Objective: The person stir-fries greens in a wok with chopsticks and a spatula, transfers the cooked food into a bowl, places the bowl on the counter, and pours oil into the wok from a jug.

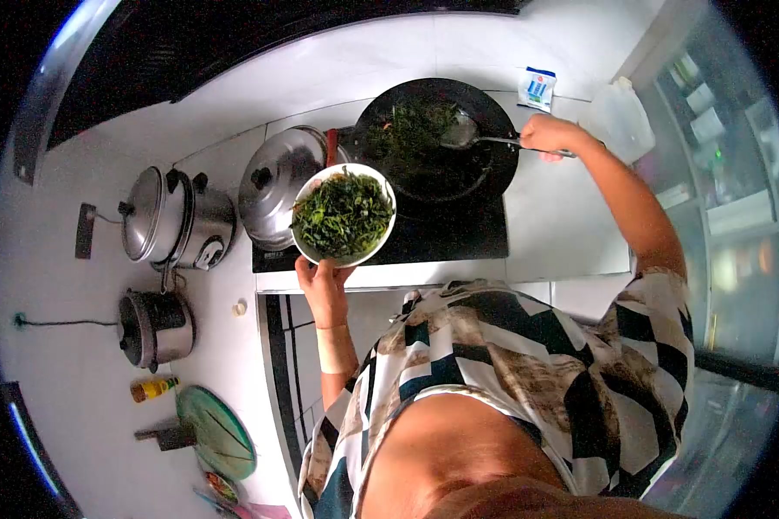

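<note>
My left hand [324, 288] grips the near rim of a white bowl [299, 240] heaped with cooked leafy greens [344, 212]. The bowl is held over the left front of the black cooktop [459, 238]. In my right hand [550, 137], closed round the handle, is a metal ladle [460, 131]. Its head rests inside a black wok [493, 177], near more dark greens [411, 130] at the wok's far left. The fingers of my left hand are partly hidden beneath the bowl.
A large metal lid [273, 186] lies left of the wok. Further left are a rice cooker [212, 225] and a smaller dark pot [164, 327]. A green cutting board [221, 432], a cleaver [175, 436] and a yellow-labelled bottle [154, 389] lie lower left. A white-and-blue packet [537, 88] sits behind my right hand.
</note>
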Tool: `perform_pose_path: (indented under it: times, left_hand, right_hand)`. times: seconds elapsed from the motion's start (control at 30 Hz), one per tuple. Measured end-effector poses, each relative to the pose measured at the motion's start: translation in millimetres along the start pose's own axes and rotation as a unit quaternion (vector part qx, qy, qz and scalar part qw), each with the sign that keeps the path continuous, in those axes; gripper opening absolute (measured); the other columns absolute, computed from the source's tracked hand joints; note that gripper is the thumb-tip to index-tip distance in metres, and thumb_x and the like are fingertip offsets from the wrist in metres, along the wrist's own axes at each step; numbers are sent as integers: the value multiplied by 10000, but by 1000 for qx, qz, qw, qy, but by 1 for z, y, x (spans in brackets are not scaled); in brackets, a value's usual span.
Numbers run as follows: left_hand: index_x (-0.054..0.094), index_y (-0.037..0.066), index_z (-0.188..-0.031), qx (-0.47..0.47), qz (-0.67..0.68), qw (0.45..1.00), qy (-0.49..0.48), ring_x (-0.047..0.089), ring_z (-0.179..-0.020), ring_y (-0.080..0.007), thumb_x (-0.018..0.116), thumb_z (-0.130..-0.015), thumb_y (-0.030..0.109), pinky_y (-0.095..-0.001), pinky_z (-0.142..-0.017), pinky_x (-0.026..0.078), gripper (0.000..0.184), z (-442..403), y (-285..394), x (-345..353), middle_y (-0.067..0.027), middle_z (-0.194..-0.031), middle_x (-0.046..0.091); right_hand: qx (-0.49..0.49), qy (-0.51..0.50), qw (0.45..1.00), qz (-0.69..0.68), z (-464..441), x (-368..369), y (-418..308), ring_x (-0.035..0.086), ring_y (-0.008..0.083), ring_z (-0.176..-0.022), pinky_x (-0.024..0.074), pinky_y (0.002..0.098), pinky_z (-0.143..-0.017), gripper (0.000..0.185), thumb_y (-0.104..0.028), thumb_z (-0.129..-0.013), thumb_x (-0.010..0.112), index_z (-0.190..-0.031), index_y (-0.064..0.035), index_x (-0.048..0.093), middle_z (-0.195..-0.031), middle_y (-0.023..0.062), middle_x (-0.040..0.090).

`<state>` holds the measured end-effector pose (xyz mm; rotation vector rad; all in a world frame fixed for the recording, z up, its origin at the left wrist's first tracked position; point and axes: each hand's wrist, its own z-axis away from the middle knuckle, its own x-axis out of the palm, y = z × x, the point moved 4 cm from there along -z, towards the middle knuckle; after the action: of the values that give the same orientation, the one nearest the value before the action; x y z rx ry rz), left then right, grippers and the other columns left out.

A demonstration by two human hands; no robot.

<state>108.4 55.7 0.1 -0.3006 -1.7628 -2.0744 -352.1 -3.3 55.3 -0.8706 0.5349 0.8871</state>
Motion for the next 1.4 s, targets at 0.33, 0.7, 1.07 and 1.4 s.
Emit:
perform_pose_path:
  times: [0.33,0.7,1.07,1.4]
  left_hand:
    - [350,-17,-1119,2,-22,998,62,626,-815,-249,475,-804,-16,-380,-688,586,339,17,-5,-19,-173,-1007,558]
    - [346,-6,-1144,12,-22,1000,15,628,-879,-272,499,-826,0,-390,-717,584,353,-1,-8,-20,-182,-1044,558]
    - [547,-49,-1052,-78,-45,995,-47,651,-839,-233,467,-838,9,-355,-737,570,236,-20,-11,-14,-139,-982,631]
    - [510,-79,-1091,-72,-62,988,-124,644,-843,-234,448,-823,27,-357,-705,581,295,-41,-19,-1,-158,-990,611]
  right_hand:
    - [-254,205,931,165,19,0,-16,619,340,-764,488,438,-702,268,-202,-805,575,-1040,-80,616,-804,175,638]
    - [-3,-141,990,27,39,-2,-7,489,91,-415,399,242,-385,271,-210,-840,565,-1048,-49,631,-612,61,573]
    - [-70,39,963,-257,-22,104,-29,459,59,-407,360,220,-341,269,-176,-899,547,-1138,-55,578,-598,19,532]
    - [-53,135,962,-233,94,77,-41,450,61,-424,363,224,-357,268,-177,-883,569,-1135,-89,594,-596,3,512]
